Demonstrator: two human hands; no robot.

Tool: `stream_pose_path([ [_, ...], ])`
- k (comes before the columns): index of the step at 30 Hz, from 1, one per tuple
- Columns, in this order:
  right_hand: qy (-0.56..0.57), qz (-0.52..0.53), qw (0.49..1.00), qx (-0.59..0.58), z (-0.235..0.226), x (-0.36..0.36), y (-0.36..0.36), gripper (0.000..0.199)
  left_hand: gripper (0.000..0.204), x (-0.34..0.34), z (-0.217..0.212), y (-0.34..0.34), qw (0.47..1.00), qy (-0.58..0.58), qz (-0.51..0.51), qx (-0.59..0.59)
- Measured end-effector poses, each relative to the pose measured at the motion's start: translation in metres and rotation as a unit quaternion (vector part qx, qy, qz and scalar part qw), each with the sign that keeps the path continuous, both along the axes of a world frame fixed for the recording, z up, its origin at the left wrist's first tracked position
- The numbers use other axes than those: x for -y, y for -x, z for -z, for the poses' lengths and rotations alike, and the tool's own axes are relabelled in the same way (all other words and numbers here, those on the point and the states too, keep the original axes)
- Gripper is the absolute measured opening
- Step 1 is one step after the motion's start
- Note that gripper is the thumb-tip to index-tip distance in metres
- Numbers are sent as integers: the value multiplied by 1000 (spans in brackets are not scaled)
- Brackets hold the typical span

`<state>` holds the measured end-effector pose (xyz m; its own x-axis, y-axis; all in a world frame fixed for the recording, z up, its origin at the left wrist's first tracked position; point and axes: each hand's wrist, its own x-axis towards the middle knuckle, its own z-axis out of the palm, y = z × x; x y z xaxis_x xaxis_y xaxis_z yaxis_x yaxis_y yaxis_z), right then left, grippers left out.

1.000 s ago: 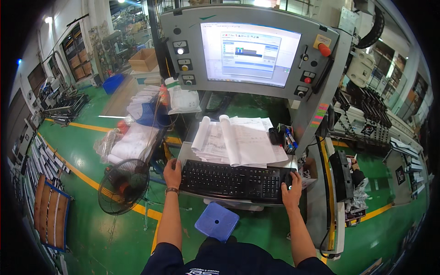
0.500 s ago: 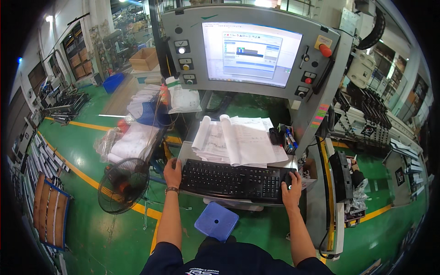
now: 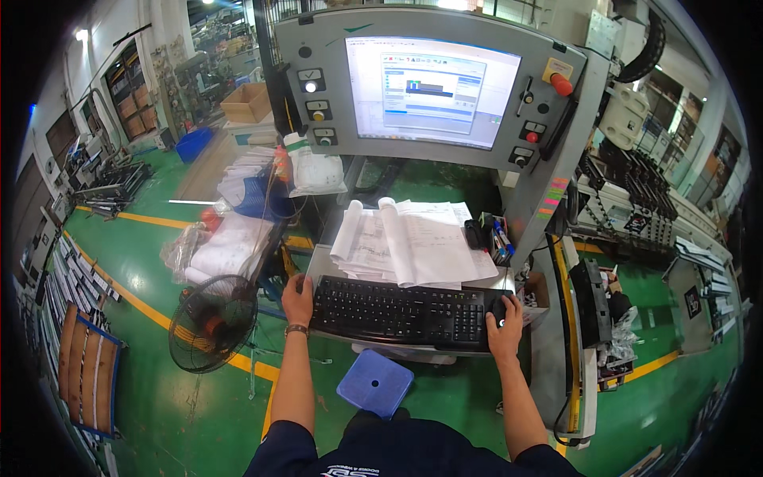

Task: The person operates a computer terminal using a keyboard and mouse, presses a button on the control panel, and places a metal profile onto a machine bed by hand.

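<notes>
My right hand (image 3: 505, 327) is closed over a black computer mouse (image 3: 498, 308) at the right end of a black keyboard (image 3: 397, 312). At the keyboard's left end, my left hand (image 3: 297, 304) grips the edge of the light grey keyboard tray (image 3: 321, 261); its fingertips are partly hidden. A stack of printed papers (image 3: 435, 242), some with rolled edges, lies behind the keyboard. Above it stands a grey control panel with a lit screen (image 3: 433, 91) showing a program window with a small drawing.
A red push button (image 3: 561, 84) sits at the panel's right. Pens in a holder (image 3: 501, 238) stand beside the papers. A black fan (image 3: 213, 324) is at left, near a side table with papers and plastic. A blue stool (image 3: 375, 383) stands below the tray.
The whole view has shifted very slightly. Both hands keep their places on the mouse and the tray edge, and the screen looks the same.
</notes>
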<state>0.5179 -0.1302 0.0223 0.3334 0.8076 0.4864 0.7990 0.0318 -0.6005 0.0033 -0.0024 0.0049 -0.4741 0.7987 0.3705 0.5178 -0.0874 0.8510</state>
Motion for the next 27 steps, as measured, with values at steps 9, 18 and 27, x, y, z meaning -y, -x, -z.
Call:
stream_pose_path([
  [9, -11, 4, 1000, 0, -2, 1, 2, 57, 33, -2, 3, 0, 1000, 6, -1, -7],
  [18, -11, 4, 1000, 3, 0, 1, -1, 57, 32, -4, 5, -1, 1000, 14, 4, -7],
  [27, -10, -6, 1000, -5, 0, 0, 1, 57, 36, -5, 15, 9, 1000, 17, 16, -6],
])
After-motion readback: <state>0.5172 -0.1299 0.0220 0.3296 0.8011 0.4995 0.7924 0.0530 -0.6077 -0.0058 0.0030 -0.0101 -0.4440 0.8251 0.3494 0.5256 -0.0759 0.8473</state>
